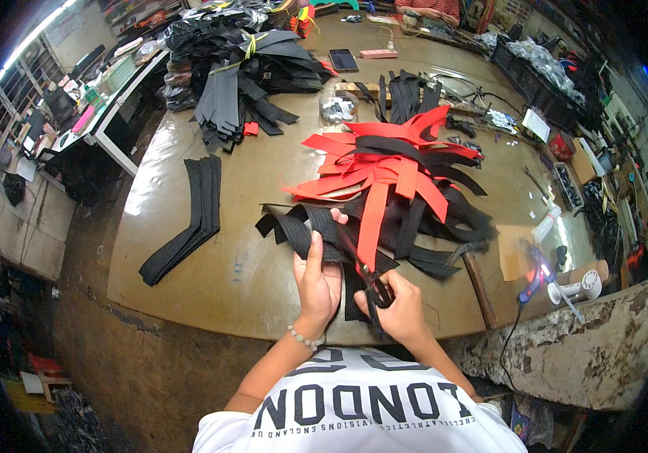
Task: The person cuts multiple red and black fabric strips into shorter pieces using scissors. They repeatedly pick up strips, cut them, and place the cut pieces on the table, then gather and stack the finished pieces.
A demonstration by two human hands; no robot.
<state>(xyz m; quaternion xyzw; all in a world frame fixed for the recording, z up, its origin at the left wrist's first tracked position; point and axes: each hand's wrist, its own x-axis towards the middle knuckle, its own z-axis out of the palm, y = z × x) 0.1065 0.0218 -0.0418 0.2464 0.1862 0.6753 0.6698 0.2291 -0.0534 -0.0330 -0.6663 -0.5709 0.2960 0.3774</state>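
My left hand (318, 285) is closed on a black webbing strap (294, 231), its thumb pointing away from me along the strap. In my right hand (404, 314) is a pair of dark-handled scissors (371, 285), fingers wrapped round the handles. The blades reach toward the strap beside my left hand; dark material around them hides whether they touch it. Just beyond my hands lies a loose heap of red straps (384, 175) mixed with black ones. One red strap (373, 226) hangs down close to the scissors.
Folded black straps (202, 211) lie at the left. A large black strap pile (237, 83) stands far left, near a phone (344, 60). A hammer (478, 288) and a glue gun (540, 273) with a cable lie right. Across the table sits another person (433, 7).
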